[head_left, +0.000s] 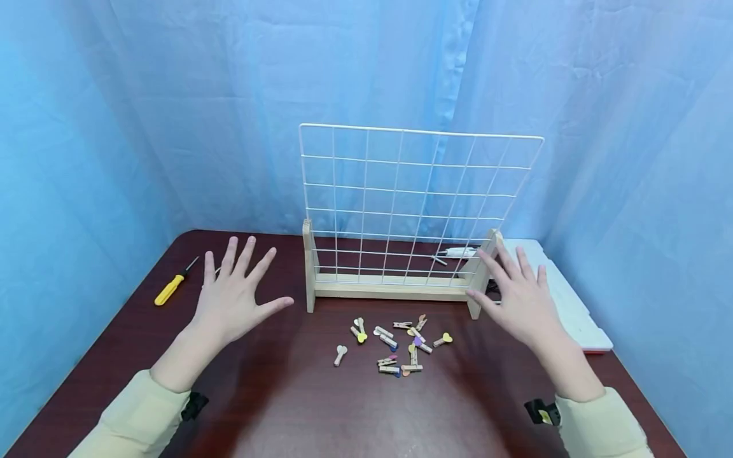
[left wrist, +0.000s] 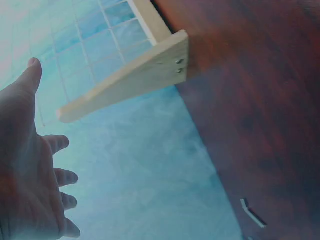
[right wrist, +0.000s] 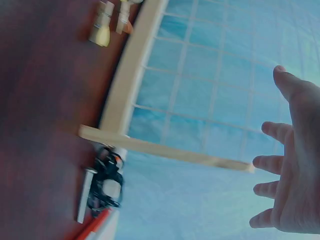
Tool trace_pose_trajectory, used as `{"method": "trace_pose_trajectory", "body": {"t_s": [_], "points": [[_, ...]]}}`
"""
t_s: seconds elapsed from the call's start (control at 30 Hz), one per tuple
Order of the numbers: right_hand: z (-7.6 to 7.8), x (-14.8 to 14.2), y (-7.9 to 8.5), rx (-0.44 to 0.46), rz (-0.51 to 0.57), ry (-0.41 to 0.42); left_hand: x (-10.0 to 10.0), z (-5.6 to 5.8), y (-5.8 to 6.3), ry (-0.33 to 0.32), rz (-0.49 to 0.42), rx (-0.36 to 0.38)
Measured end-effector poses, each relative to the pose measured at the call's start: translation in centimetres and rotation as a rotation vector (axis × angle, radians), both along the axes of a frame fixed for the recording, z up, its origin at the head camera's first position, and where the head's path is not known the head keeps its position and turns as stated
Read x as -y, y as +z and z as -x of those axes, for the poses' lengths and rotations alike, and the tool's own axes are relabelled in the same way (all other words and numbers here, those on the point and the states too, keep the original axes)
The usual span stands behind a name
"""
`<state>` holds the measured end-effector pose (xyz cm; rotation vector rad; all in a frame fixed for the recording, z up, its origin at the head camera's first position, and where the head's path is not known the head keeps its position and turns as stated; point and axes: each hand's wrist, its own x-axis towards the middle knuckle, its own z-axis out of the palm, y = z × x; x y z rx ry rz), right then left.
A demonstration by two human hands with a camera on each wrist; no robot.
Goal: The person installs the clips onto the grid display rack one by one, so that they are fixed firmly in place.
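From far off, I see a blue curtain (head_left: 258,76) behind the wooden stand (head_left: 392,290). A dark red-brown table (head_left: 366,416) is under the stand. The stand holds a tall white wire grid (head_left: 395,190) by its bottom part. A flat white slab (head_left: 567,308) lies to the right of the stand. My left hand (head_left: 231,302) is up near the stand's left end, fingers spread wide, holding nothing. My right hand (head_left: 521,299) is by its right end, spread wide too, also holding nothing. A yellow screwdriver (head_left: 170,289) lies well left of the stand. Little wooden clothespins (head_left: 388,341) with colored tips, some heart-shaped, lie loose in front of the stand.
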<state>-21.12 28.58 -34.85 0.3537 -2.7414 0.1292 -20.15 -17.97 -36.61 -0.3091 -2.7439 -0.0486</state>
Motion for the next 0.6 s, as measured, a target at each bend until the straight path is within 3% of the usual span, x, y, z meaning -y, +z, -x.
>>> {"method": "trace_pose_trajectory", "body": {"t_s": [0.13, 0.27, 0.4, 0.6], "points": [[0.5, -1.0, 1.8, -0.013, 0.055, -0.011, -1.1, -0.3, 0.6, -0.069, 0.017, -0.03], [1.5, -2.3, 3.0, -0.039, 0.15, -0.025, -2.7, -0.4, 0.2, -0.174, 0.009, -0.017], [2.9, -3.6, 3.0, -0.038, 0.284, -0.023, -4.4, -0.1, -1.6, -0.277, -0.019, 0.062], [5.6, -4.4, 1.2, -0.009, 0.454, 0.029, -6.4, 0.4, -5.4, -0.419, -0.129, 0.235]]}}
